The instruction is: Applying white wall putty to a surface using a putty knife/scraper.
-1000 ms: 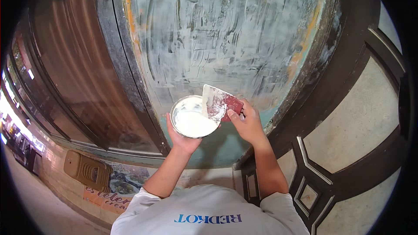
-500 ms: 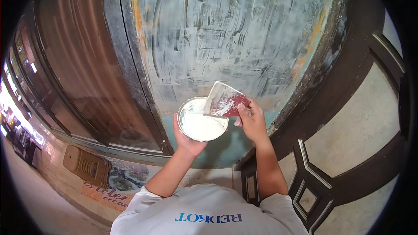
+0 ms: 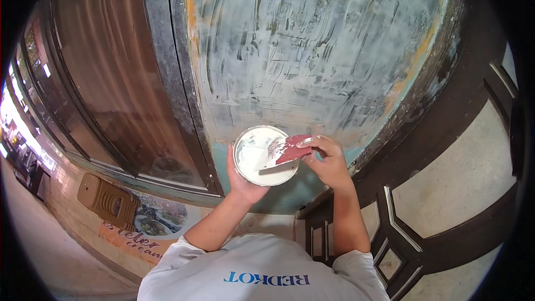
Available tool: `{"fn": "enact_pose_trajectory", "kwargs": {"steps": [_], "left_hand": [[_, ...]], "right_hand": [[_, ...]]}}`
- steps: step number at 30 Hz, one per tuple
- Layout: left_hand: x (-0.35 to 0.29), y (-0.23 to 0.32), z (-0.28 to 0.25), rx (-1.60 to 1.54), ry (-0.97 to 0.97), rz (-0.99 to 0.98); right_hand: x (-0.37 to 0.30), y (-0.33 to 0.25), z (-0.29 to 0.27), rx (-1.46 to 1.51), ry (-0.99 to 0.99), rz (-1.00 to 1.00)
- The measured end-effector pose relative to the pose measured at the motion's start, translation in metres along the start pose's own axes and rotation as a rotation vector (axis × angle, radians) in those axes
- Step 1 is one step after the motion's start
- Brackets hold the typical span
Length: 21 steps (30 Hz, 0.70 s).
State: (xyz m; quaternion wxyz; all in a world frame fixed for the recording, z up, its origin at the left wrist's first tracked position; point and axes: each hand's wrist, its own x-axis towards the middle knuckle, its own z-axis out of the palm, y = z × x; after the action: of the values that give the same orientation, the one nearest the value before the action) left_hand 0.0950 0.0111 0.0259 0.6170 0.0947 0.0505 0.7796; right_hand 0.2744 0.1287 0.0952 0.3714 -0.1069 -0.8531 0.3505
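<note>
Left hand: the left hand cups a round white tub of pale filler paste from beneath, fingers wrapped up its near wall, holding it close before the wall.
Right hand: the right hand is closed on the red handle end of a flat red-and-metal putty knife, thumb on top.
Knife: its blade lies slanted across the tub's open mouth, its edge down in the paste, toward the far side from the handle.
Surface: a weathered blue-green plastered panel with pale smeared strokes rises just behind the tub; a dark brown door frame runs beside it.
Step in hand: loading the blade, by the look of it.
Doing it well: keep the tub level and steady, draw the blade flat through the paste so that a modest, even ridge sits along one edge, and wipe the excess on the rim.
</note>
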Motion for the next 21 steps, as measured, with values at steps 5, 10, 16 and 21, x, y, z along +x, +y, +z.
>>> {"fn": "enact_pose_trajectory", "kwargs": {"steps": [5,10,16,21], "left_hand": [[0.003,0.002,-0.002,0.012,0.015,-0.003],[0.009,0.004,-0.007,-0.075,-0.109,-0.025],[0.01,0.006,-0.003,-0.02,-0.035,-0.01],[0.015,0.007,0.003,-0.057,-0.017,-0.019]], "right_hand": [[-0.004,0.01,0.008,0.179,0.073,0.016],[-0.008,0.009,0.003,0.295,0.023,0.094],[-0.006,0.01,0.009,0.378,0.082,0.171],[0.002,0.02,0.015,0.403,0.147,0.266]]}}
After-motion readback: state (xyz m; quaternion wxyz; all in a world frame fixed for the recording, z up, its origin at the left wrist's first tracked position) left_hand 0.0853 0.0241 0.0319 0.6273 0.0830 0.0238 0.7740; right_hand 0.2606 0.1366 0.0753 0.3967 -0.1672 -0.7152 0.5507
